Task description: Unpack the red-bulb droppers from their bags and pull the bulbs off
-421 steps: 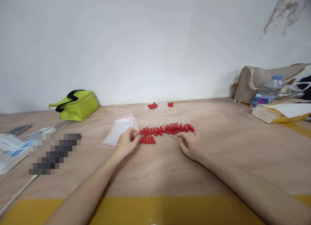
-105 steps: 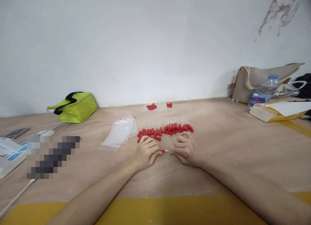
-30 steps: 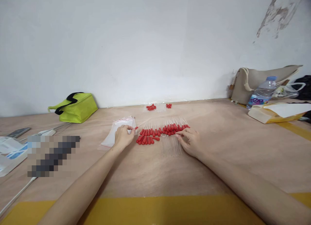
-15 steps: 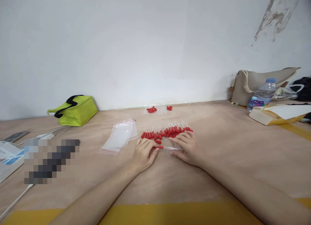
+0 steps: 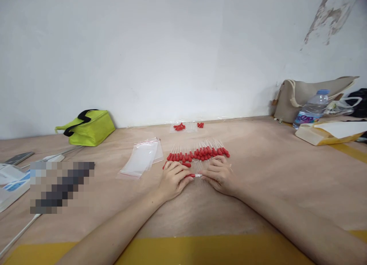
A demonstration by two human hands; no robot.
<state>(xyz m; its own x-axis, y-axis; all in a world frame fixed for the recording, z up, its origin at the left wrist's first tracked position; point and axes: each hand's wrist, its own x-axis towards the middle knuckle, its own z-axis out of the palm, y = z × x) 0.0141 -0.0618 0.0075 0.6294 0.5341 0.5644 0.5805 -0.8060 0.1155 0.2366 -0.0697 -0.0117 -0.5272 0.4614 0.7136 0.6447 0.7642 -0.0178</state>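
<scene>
My left hand (image 5: 173,180) pinches a red rubber bulb (image 5: 191,175) between thumb and fingers. My right hand (image 5: 221,176) is closed on the clear glass dropper tube (image 5: 198,175), which lies end-on to the bulb; how far the tube sits inside it I cannot tell. Just beyond the hands is a row of finished-looking droppers (image 5: 204,152) with red bulbs towards me and thin tips pointing away. Several bare glass tubes (image 5: 197,165) lie between that row and my fingers. A loose red bulb (image 5: 186,165) rests beside my left fingers.
Clear zip bags (image 5: 140,158) lie left of the droppers. More red bulbs (image 5: 179,126) sit in plastic by the wall. A lime-green bag (image 5: 91,128) stands at left; a water bottle (image 5: 311,110), beige bag (image 5: 289,104) and yellow-white packet (image 5: 318,134) are at right.
My right hand has closed its fingers around the glass tube, which was lying nearer its open fingers before. Both hands have come closer together, and less of the tube shows between them.
</scene>
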